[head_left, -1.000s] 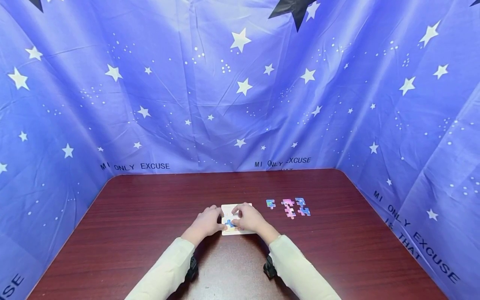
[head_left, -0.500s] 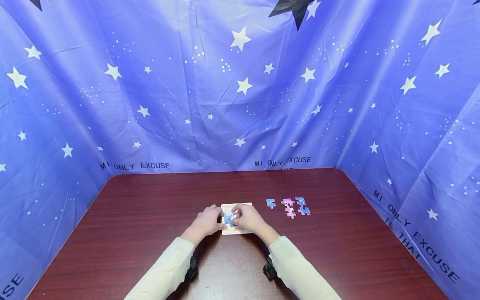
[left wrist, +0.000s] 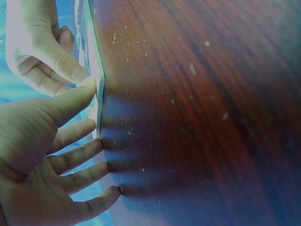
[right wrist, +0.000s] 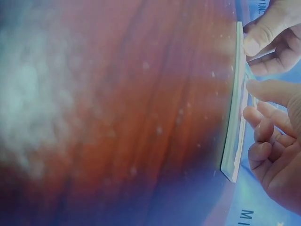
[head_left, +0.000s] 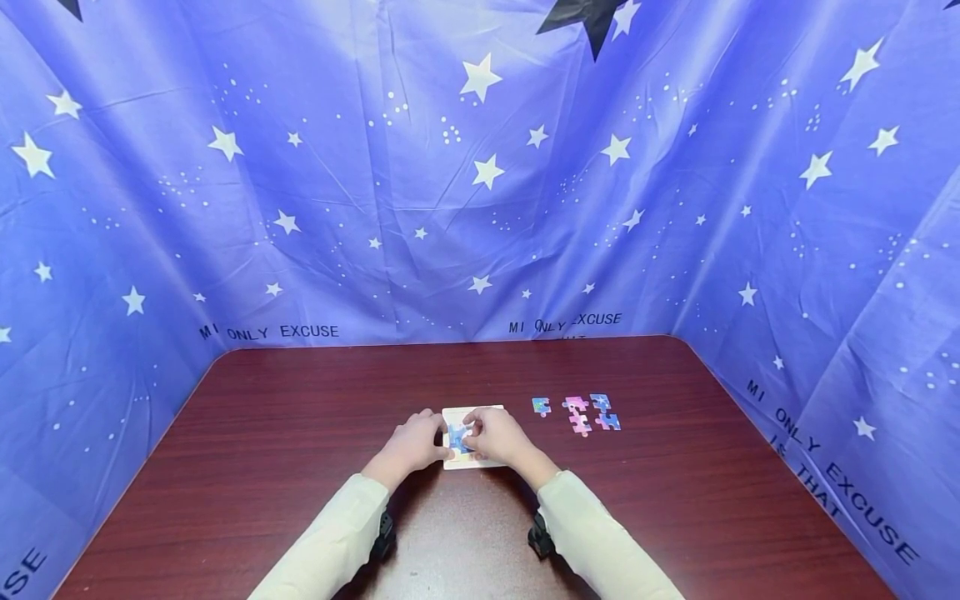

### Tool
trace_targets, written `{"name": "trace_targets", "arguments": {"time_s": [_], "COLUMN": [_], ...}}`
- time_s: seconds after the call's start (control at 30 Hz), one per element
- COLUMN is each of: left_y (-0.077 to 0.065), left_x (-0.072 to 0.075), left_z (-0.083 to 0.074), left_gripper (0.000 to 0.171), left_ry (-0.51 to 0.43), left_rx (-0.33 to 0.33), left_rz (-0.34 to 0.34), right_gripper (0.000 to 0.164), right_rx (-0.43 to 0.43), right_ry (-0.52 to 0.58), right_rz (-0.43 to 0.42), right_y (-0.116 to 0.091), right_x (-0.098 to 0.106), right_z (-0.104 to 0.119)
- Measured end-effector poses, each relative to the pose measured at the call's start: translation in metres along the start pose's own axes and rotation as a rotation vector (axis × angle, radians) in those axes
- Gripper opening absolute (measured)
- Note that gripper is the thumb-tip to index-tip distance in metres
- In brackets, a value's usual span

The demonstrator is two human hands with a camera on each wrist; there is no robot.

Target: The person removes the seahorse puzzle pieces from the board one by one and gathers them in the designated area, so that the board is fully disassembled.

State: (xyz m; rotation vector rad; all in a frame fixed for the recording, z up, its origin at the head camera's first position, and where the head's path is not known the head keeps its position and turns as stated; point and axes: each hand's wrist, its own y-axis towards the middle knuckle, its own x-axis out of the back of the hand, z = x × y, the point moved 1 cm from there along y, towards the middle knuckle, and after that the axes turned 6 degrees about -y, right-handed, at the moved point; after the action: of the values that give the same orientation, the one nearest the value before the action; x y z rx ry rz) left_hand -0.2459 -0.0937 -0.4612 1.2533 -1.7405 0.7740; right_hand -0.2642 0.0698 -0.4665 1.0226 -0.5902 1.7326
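Note:
A small white-framed puzzle board (head_left: 474, 463) lies on the table in the head view. A blue jigsaw piece (head_left: 458, 438) shows at its left inside, with yellow and orange parts of the picture below. My left hand (head_left: 412, 440) rests at the board's left side; its thumb touches the frame, and the left wrist view shows its fingers (left wrist: 77, 157) stretched out with tips on the table. Over the board, my right hand (head_left: 498, 437) pinches the blue piece between thumb and forefinger, its other fingers curled. That hand covers the board's right part.
Right of the board, a blue-green jigsaw piece (head_left: 542, 407) lies alone. Farther right are pink pieces (head_left: 576, 405) and blue pieces (head_left: 600, 403) grouped together. The dark red wooden table (head_left: 300, 392) ends at a blue star-printed curtain (head_left: 420, 275).
The blue piece has shifted slightly within the frame under my right fingers and looks flatter and lighter than a second ago. My left hand and the loose pieces have stayed put.

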Motion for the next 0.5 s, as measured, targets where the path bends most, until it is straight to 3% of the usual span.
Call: {"name": "trace_targets", "arguments": {"time_s": [0.5], "left_y": [0.000], "left_x": [0.000], "left_z": [0.000], "left_gripper": [0.034], "left_ry": [0.016], "left_rx": [-0.005], "left_rz": [0.009], "right_gripper": [0.027], "right_rx": [0.025], "right_ry": [-0.107], "right_rz": [-0.022], "right_y": [-0.004], "right_x": [0.012], "right_z": [-0.009]}}
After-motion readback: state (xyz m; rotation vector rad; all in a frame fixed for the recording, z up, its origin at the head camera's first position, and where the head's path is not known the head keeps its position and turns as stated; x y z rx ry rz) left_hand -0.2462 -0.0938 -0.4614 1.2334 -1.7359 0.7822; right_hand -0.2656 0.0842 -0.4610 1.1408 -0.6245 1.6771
